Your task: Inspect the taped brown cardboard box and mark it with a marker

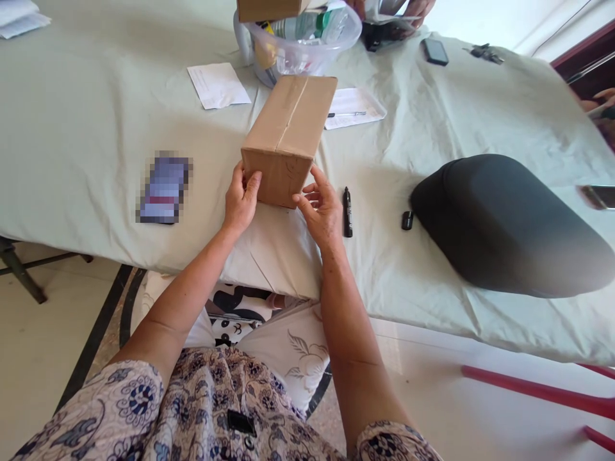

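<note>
Brown cardboard box point(288, 121): between both hands, near the table's front edge, long axis running away from the person; tape seam on top, faint marks on near face. Cannot tell whether its base sits flat.
Left hand point(241, 200): thumb pressed on the near face, fingers wrapped round the left side; holding the box.
Right hand point(323, 208): thumb at the lower right corner, forefinger at the right edge, other fingers bent; lighter hold, probably steadying that corner.
Black marker point(348, 214): just right of the right hand, tip bare; presumably laid there for easy reach.
Marker cap point(407, 221): apart from the marker, beside a rounded black object point(504, 218).
Smartphone point(163, 189): left of the box, face up, screen pixelated.
Plastic basket point(348, 29): beyond the box, holding bottles.
Tablecloth point(77, 128): pale green, creased, draped over the front edge.
Room: pale floor point(52, 339) with dark bands; red furniture legs point(528, 384) lower right; another person's hand point(419, 9) at the far edge.
</note>
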{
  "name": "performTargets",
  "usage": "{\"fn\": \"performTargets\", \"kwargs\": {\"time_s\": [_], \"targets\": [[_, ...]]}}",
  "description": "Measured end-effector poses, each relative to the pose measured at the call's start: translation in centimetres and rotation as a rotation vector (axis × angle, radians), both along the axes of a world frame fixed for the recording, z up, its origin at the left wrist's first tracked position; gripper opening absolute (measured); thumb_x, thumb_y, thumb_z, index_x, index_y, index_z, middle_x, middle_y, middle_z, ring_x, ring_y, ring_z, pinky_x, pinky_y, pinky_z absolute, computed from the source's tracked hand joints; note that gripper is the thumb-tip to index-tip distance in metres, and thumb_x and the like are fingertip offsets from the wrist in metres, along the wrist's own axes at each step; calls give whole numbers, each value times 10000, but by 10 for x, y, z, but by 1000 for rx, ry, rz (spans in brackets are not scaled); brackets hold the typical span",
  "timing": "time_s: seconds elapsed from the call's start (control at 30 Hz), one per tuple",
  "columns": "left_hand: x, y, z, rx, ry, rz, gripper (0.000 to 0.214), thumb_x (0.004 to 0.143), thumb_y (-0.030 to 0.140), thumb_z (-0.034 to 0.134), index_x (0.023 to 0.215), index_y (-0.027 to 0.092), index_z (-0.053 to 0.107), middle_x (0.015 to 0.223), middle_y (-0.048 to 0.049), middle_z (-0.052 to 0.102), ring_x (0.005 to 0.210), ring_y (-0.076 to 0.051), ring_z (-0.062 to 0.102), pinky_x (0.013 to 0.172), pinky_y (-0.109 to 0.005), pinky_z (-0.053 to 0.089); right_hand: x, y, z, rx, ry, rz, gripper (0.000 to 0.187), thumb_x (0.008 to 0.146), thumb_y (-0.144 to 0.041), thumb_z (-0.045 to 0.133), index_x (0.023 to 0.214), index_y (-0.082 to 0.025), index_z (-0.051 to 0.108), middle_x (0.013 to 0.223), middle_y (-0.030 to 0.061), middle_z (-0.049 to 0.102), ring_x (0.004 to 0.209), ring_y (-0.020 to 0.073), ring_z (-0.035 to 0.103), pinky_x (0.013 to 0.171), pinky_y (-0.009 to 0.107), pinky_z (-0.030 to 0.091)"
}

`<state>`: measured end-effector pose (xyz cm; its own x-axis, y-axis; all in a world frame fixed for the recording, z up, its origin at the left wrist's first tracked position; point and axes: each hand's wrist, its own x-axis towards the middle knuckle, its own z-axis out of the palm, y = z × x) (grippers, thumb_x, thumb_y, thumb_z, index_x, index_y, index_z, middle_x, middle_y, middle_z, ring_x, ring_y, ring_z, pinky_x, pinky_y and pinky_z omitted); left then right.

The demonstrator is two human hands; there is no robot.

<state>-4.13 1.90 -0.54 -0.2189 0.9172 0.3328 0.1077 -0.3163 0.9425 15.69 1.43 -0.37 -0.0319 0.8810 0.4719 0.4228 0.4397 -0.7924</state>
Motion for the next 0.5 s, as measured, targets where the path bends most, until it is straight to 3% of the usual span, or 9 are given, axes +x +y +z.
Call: {"fn": "performTargets", "kwargs": {"time_s": [0.13, 0.27, 0.37, 0.5], "targets": [[-3, -1, 1, -86, 2, 52, 682, 857, 842, 441, 1203, 269, 572, 1207, -93, 718, 1193, -264, 671, 1076, -434, 505, 1, -2, -2, -61, -54, 44, 700, 891, -423, 706, 1535, -378, 436, 1178, 36, 717, 746, 121, 628, 686, 295, 605], [-3, -3, 3, -113, -18, 69, 732, 813, 885, 445, 1213, 279, 548, 1192, -94, 695, 1201, -276, 657, 1105, -447, 479, -1, -3, -5, -26, -101, 53, 754, 899, -356, 688, 1574, -414, 357, 1233, 43, 684, 836, 150, 647, 782, 355, 632], [2, -6, 4, -93, -53, 34, 774, 815, 835, 543, 1380, 316, 434, 1278, -105, 651, 1263, -285, 630, 1127, -468, 467, -3, -4, -4, 33, -92, 48, 650, 919, -387, 670, 1525, -412, 438, 1234, 46, 657, 869, 153, 645, 790, 353, 641], [11, -9, 5, -2, -120, -59, 991, 788, 753, 680, 1558, 400, 166, 1533, -115, 479, 1432, -295, 513, 1176, -471, 444, -7, -7, 1, 140, -79, 20, 433, 941, -390, 636, 1372, -367, 602, 1137, 49, 629, 916, 164, 630, 748, 325, 643]]}}
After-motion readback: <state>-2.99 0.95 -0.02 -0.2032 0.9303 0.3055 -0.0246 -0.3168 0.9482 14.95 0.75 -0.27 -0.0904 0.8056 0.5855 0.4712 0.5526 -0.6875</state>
